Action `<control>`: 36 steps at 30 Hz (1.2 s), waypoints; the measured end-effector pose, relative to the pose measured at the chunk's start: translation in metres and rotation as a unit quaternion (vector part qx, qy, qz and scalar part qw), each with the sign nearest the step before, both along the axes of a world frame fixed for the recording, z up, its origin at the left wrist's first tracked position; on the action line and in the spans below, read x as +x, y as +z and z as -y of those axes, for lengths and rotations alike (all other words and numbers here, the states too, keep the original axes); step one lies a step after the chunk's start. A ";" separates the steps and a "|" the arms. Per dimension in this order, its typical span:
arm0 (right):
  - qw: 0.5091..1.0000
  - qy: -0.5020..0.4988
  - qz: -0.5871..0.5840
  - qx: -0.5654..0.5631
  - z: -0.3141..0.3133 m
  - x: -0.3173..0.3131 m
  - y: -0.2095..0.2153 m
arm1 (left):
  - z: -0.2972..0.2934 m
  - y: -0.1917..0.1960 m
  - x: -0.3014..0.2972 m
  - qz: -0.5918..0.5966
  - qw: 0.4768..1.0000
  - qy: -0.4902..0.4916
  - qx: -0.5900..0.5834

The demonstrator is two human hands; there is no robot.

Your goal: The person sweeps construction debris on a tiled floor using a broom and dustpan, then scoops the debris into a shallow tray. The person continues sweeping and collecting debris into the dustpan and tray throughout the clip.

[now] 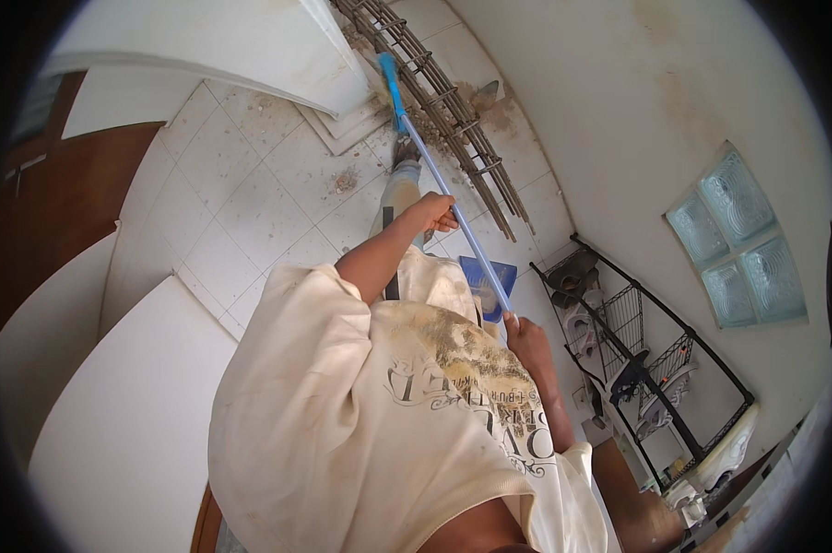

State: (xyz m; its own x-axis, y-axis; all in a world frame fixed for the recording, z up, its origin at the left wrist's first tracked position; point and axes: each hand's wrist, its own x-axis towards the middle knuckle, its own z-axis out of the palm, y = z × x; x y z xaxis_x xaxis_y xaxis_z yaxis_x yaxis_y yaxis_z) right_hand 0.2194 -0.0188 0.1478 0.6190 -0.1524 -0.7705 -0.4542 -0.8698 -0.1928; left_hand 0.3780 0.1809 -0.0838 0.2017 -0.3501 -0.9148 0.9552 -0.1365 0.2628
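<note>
White tiled floor [250, 198] in a small room w/ a pale wall; dust and rubble lie on the tiles near the wall. Along the foot of the wall lies a rusty steel rebar cage [434, 111], and all places below are given relative to it.

The person holds a broom [443, 189] w/ a light blue handle, which runs from the hands up to the cage. The broom head, bright blue w/ pale bristles, is right at the near end of the cage, touching or almost touching the debris there. The left hand [431, 214] is clamped around the handle about mid-length, just beside the cage. The right hand [519, 334] is closed on the top end of the handle, further from the cage, towards the black wire rack [646, 369] w/ shoes.

A blue dustpan [488, 276] lies on the floor between the hands, below the cage's lower end.

Step in hand, as I judge: sweeping the rubble out from the cage. The next move probably calls for a pull stroke towards the body, w/ care that the bristles do not catch in the bars.

White boards lean on the opposite side, well apart from the cage.
</note>
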 end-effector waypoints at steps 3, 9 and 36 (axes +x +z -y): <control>0.989 -0.081 -0.108 0.064 0.006 -0.056 0.022 | 0.003 0.032 -0.043 -0.005 0.996 0.019 -0.092; 0.993 -0.079 -0.001 0.082 -0.019 -0.111 0.031 | 0.000 0.065 -0.102 0.025 0.997 0.028 -0.060; 0.941 0.327 -0.082 0.028 -0.499 0.060 0.091 | -0.548 0.054 -0.099 0.086 0.828 0.456 0.315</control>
State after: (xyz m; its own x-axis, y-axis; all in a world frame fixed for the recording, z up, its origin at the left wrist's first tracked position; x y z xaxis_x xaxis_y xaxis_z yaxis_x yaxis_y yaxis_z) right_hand 0.2795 0.4805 0.2385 0.4390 0.2641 -0.8588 0.1471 -0.9641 -0.2213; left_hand 0.2786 0.7284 -0.0295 0.2659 0.5559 -0.7876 0.6913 0.4594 0.5577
